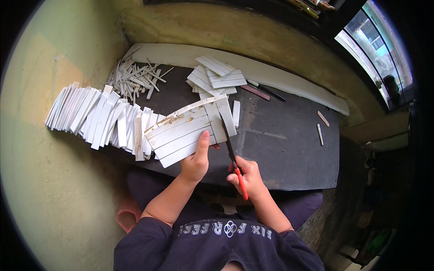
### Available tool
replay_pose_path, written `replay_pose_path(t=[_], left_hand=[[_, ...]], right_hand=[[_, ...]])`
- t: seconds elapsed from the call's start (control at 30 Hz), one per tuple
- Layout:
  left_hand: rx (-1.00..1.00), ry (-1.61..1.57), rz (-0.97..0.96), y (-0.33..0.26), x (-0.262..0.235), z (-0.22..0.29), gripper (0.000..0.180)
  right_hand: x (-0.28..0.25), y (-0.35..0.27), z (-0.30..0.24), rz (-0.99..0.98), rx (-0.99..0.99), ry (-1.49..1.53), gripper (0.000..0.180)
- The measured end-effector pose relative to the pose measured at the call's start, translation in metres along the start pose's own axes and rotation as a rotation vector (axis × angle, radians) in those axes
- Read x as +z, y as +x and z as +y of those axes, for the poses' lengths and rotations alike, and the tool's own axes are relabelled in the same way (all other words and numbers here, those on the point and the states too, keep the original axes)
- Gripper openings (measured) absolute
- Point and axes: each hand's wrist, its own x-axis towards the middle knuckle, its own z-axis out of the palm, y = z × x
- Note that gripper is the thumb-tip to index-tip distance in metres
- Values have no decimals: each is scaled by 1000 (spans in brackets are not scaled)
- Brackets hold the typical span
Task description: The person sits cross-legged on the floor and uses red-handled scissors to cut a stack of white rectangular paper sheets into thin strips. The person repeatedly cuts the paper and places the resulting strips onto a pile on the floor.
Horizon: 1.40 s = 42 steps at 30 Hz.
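Note:
My left hand (195,163) grips a white sheet (181,133) by its lower edge, thumb on top. Dark parallel lines run along the sheet, and brown stains mark its upper part. In my right hand (249,175) are scissors (241,183) with red handles and dark blades. The blades lie at the right part of the sheet, pointing up along a dark crosswise line. Whether they are spread or closed cannot be made out. My left fingers are mostly hidden under the sheet.
A long row of white strips (97,115) stands along the left of the black table (289,149). Behind it lie thin offcuts (135,77). Lined white pieces (217,74) are stacked at the back, near a reddish bar (256,92) and a dark slim tool (273,93).

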Motion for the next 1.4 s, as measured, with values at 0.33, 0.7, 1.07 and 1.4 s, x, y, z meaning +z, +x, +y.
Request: replay_pose_path(t=[0.33,0.7,1.07,1.4], left_hand=[[6,19,-42,-1,-5,-4,22],[-25,-292,21,4,-9,-1,21],[1,-87,55,8,-8,3,19],[-40,-15,-14,3,-12,-1,26]], right_hand=[[4,1,6,36,-60,-18,57],[4,1,9,46,-60,-12,55],[-8,1,-8,-71,90,31,54],[-17,-1,-23,-181,144,79,62]])
